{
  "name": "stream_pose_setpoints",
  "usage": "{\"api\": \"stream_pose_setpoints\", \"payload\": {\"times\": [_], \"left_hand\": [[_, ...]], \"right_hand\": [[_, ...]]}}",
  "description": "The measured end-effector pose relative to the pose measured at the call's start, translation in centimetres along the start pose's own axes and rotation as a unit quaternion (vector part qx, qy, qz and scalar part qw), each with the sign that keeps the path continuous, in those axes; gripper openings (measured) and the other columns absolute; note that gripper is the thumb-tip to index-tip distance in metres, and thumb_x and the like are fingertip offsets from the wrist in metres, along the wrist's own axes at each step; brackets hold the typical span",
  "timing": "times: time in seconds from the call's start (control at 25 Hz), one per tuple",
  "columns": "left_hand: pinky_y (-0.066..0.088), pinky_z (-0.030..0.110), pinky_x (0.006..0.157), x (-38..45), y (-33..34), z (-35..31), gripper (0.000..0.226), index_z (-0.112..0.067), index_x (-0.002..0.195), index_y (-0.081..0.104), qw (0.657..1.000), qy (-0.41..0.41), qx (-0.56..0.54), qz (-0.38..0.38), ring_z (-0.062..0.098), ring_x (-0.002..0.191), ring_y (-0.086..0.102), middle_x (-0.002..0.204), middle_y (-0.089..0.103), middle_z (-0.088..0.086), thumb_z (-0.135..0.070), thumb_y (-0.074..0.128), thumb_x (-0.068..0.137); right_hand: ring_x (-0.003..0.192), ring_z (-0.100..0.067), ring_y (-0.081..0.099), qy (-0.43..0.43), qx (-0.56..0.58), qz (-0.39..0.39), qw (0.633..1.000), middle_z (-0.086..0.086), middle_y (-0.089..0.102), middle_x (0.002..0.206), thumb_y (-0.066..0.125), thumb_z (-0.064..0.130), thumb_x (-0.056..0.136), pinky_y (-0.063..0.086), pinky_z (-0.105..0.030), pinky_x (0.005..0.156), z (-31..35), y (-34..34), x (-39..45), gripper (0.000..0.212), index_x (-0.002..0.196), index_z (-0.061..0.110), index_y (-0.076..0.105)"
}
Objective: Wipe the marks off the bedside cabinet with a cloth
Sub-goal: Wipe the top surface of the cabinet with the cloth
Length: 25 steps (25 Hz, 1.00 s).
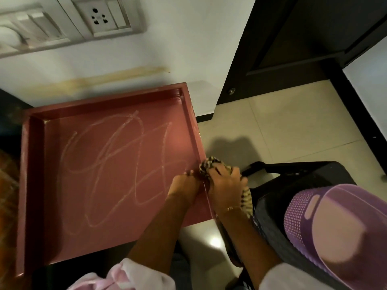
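Under both hands (211,183) — cloth (209,164) mostly hidden.

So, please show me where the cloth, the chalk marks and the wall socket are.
cloth (206,165): head view, on the striped bunch above the hands.
chalk marks (117,160): head view, on crossing loops mid-cabinet top.
wall socket (98,16): head view, on the white face by the pin holes.

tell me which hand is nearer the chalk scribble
Left. The left hand rests on the cabinet top beside the scribble; the right hand sits past the cabinet's right edge.
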<state>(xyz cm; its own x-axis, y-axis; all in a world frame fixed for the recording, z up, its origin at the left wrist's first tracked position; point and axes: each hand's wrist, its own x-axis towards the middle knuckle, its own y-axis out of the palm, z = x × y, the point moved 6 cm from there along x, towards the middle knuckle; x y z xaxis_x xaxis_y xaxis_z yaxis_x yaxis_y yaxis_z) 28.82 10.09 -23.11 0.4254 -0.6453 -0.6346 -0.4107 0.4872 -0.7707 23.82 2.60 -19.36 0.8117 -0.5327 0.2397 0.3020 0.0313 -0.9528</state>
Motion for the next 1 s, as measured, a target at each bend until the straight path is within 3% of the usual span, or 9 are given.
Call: {"api": "stream_pose_setpoints", "payload": {"times": [0.08,0.2,0.32,0.44,0.52,0.6,0.68,0.8,1.0], "left_hand": [[0.049,0.035,0.081,0.3,-1.0,0.4,0.033,-0.015,0.124,0.053,1.0,0.002,0.021,-0.013,0.025,0.112,0.057,0.126,0.057,0.007,-0.015,0.05,0.091],[0.05,0.037,0.077,0.6,-1.4,1.2,0.025,-0.014,0.112,0.062,0.999,0.007,0.023,-0.032,0.027,0.104,0.062,0.114,0.065,0.005,-0.015,0.047,0.092],[0.051,0.037,0.077,1.0,-0.8,2.2,0.029,-0.017,0.11,0.064,0.997,0.024,0.016,-0.065,0.025,0.104,0.062,0.114,0.065,0.003,-0.01,0.043,0.092],[0.043,0.035,0.095,1.7,-1.6,4.3,0.032,-0.015,0.122,0.055,0.993,-0.003,0.001,-0.121,0.024,0.121,0.049,0.129,0.053,0.006,-0.012,0.042,0.093],[0.023,0.036,0.112,2.1,-2.4,6.0,0.045,-0.009,0.138,0.036,0.988,-0.028,0.0,-0.149,0.027,0.14,0.023,0.147,0.032,0.011,-0.024,0.041,0.096],[0.004,0.039,0.117,2.7,-2.9,7.4,0.067,-0.004,0.146,0.012,0.991,-0.048,0.017,-0.122,0.029,0.144,-0.003,0.156,0.006,0.013,-0.033,0.045,0.095],[-0.002,0.039,0.117,3.6,-3.0,8.5,0.095,-0.001,0.146,-0.005,0.994,-0.061,0.044,-0.079,0.03,0.143,-0.014,0.156,-0.01,0.015,-0.04,0.058,0.086],[-0.001,0.039,0.118,5.0,-2.6,9.1,0.125,0.002,0.144,-0.012,0.996,-0.064,0.047,-0.027,0.031,0.143,-0.013,0.155,-0.014,0.018,-0.047,0.075,0.067],[0.009,0.038,0.116,6.1,-2.6,8.8,0.125,0.003,0.145,-0.004,0.997,-0.046,0.062,0.018,0.03,0.144,0.001,0.155,-0.005,0.019,-0.048,0.078,0.064]], "right_hand": [[0.068,-0.031,0.051,0.007,-0.004,-0.001,1.0,0.003,0.069,0.09,0.067,0.013,0.061,0.039,-0.037,0.059,0.1,0.2,1.1,0.017,0.077,0.021,0.069],[0.068,-0.033,0.052,0.021,0.019,0.028,0.999,0.001,0.068,0.096,0.073,0.01,0.061,0.041,-0.041,0.056,-1.0,-0.6,-2.9,0.025,0.083,0.02,0.068],[0.066,-0.03,0.056,0.032,-0.003,0.073,0.997,0.003,0.069,0.095,0.087,0.008,0.045,0.044,-0.043,0.055,-1.7,-1.8,-6.4,0.04,0.079,0.022,0.07],[0.062,-0.031,0.054,0.036,-0.019,0.055,0.998,0.003,0.069,0.087,0.085,0.007,0.049,0.043,-0.042,0.055,-0.5,-1.5,-3.3,0.032,0.074,0.022,0.071],[0.064,-0.032,0.054,0.025,-0.024,0.029,0.999,0.003,0.067,0.082,0.077,0.011,0.057,0.043,-0.041,0.058,1.0,-0.6,0.7,0.022,0.074,0.022,0.07],[0.066,-0.031,0.055,0.029,-0.03,0.025,0.999,0.004,0.066,0.079,0.077,0.015,0.058,0.043,-0.04,0.059,2.0,0.5,4.6,0.017,0.071,0.023,0.07],[0.066,-0.031,0.055,0.054,-0.028,0.023,0.998,0.005,0.067,0.079,0.084,0.017,0.053,0.043,-0.04,0.059,2.2,1.1,5.8,0.023,0.07,0.024,0.071],[0.064,-0.032,0.053,0.076,-0.011,0.019,0.997,0.003,0.068,0.087,0.086,0.012,0.05,0.042,-0.04,0.056,1.1,0.1,1.9,0.033,0.077,0.024,0.072],[0.07,-0.031,0.046,0.09,-0.021,0.02,0.996,0.003,0.068,0.086,0.081,0.007,0.055,0.042,-0.043,0.059,1.4,0.0,1.2,0.027,0.073,0.023,0.07]]}}
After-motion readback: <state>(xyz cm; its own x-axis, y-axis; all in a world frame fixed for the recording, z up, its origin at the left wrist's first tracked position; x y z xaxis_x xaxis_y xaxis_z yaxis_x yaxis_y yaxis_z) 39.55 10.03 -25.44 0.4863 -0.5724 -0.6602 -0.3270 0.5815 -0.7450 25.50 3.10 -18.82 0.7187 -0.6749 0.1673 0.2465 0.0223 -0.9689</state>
